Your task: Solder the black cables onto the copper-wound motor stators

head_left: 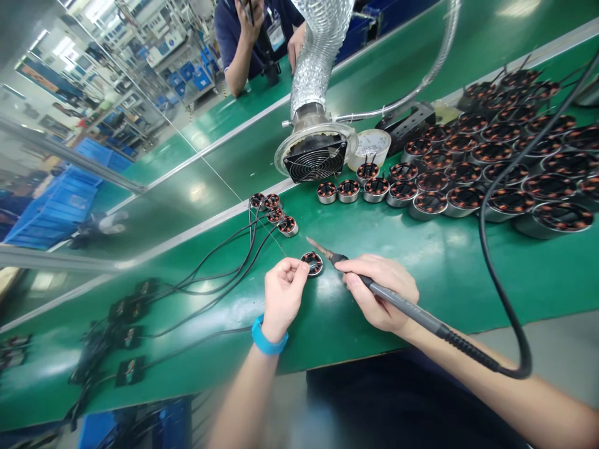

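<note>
Motor stator: the small round piece (312,264) being worked on sits at the middle of the frame, face up on the green bench (355,240); it has a thin silvery rim, a dark spoked inside and small coppery patches around the ring, with finer detail too small for me to make out.
Left hand: the hand (283,290), blue wristband (269,340) below it, has thumb and forefinger drawn together at the stator's left edge; I cannot tell whether they pinch the rim or something hidden there.
Right hand: this one (381,290) is wrapped around a grey-handled soldering iron (407,304), held like a pen, its brownish tip pointing up and left, just above the stator in the frame and apart from it.
Cabled stators: a cluster of four (274,216), copper windings showing, is just above centre, black cables (219,268) trailing lower left.
Other stators: many (463,199) crowd the upper right.
Fan: a black-grilled one (317,162) hangs at upper centre beneath a silver duct (318,56).
</note>
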`<state>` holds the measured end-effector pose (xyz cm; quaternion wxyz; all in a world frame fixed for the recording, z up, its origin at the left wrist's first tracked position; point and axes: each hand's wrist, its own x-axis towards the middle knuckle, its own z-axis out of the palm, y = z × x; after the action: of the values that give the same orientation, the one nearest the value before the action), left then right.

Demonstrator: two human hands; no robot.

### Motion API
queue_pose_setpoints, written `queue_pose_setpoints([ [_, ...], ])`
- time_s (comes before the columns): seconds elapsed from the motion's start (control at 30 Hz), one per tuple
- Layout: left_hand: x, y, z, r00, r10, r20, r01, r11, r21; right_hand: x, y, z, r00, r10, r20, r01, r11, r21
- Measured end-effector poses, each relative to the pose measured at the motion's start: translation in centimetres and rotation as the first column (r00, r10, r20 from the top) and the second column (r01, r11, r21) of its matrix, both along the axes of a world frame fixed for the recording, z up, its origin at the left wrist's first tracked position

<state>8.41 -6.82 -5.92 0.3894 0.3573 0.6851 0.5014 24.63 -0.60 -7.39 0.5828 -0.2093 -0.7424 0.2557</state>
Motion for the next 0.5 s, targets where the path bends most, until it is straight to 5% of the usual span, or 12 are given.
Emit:
queue_pose_setpoints([
  [0.27, -0.1, 0.0, 0.0, 1.0, -0.015, -0.002, 0.015, 1.0, 0.019, -1.1, 0.3, -1.1, 0.997, -0.028, 0.078, 0.028, 1.0, 0.007],
  [0.5, -0.3, -0.4, -0.2, 0.989, -0.069, -0.129, 0.082, 0.992, 0.093, -2.1, 0.8, -1.2, 0.988, 0.072, 0.139, -0.073, 0.997, -0.003],
])
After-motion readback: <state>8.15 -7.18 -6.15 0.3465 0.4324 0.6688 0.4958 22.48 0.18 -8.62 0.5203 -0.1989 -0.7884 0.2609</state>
